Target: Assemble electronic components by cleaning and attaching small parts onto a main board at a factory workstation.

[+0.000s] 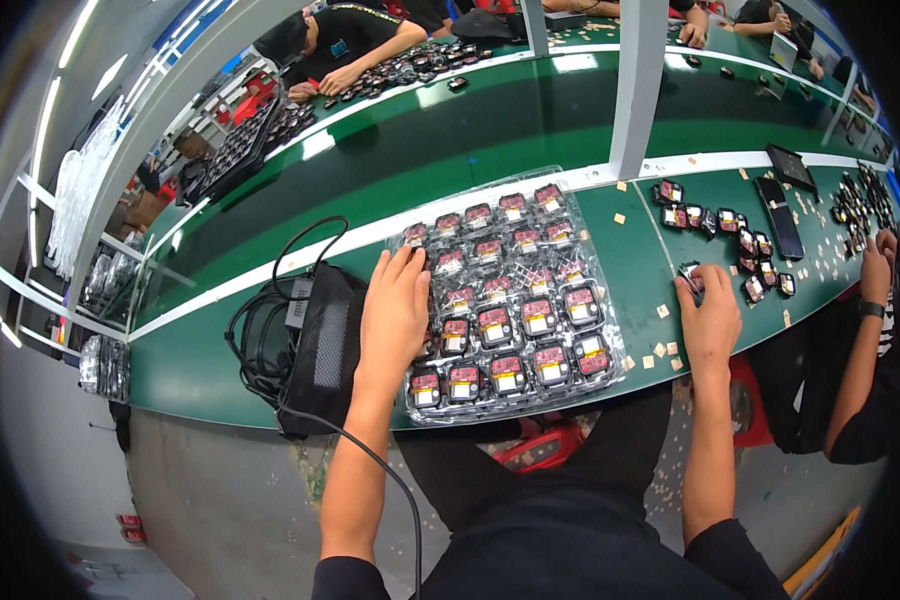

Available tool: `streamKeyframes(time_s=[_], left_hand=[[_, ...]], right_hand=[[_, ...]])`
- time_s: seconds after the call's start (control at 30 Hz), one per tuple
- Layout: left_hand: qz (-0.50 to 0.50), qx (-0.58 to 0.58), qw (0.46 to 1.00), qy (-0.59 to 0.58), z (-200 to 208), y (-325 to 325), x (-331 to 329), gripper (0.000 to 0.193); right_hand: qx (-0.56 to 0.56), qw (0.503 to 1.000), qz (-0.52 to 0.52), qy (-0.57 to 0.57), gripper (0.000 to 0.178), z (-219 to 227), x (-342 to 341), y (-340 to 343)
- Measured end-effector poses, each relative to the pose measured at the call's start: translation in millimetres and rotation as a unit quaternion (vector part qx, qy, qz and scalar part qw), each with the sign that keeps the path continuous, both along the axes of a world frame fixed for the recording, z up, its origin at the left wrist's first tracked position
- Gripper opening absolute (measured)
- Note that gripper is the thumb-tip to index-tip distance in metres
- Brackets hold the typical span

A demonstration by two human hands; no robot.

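Note:
A clear plastic tray (pixel 610 345) sits in front of me on the green workbench, its pockets holding rows of small square black devices (pixel 494 324) with red and white faces. My left hand (pixel 394 312) rests along the tray's left edge, fingers stretched out, the tips by a device (pixel 415 234) in the far left corner. What lies under the palm is hidden. To the right of the tray, just above the bench, my right hand (pixel 712 318) pinches a small black device (pixel 691 277) between thumb and fingers.
Left of the tray stand a black mesh-sided bag (pixel 328 335) and coiled black cable (pixel 260 345). Loose devices (pixel 745 240), a dark phone-like slab (pixel 780 218) and small tan squares (pixel 663 311) lie right. A co-worker's hand (pixel 878 262) works there. A white post (pixel 635 90) rises beyond the tray.

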State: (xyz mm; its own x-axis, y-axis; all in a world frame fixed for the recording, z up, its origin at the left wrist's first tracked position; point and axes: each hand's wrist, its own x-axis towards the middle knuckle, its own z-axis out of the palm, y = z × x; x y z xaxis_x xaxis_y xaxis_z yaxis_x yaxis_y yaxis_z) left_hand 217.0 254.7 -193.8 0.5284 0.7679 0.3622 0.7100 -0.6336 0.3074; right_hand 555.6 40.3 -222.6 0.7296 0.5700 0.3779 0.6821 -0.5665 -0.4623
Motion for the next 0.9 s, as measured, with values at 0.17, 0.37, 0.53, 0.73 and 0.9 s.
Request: streamKeyframes(time_s=[0.17,0.37,0.53,0.73,0.9], left_hand=[[0.009,-0.121,0.987,-0.110,-2.0,-4.5,0.0,0.046],[0.009,-0.112,0.990,-0.091,-2.1,-10.3,0.2,0.051],[0.008,-0.104,0.991,-0.082,1.0,-14.8,-0.2,0.051],[0.001,-0.120,0.988,-0.093,3.4,-14.7,-7.4,0.048],[-0.007,-0.145,0.982,-0.120,0.0,-11.4,-9.1,0.045]], right_hand=[[0.051,0.998,0.024,0.007,0.019,2.0,1.5,-1.7],[0.070,0.996,0.044,0.020,0.018,4.2,-2.3,-2.8],[0.072,0.996,0.042,0.027,0.020,2.9,-0.7,-3.9],[0.083,0.995,0.047,0.028,0.023,1.5,2.9,-6.4],[0.164,0.971,0.079,0.157,0.025,4.4,-5.5,-7.9]])
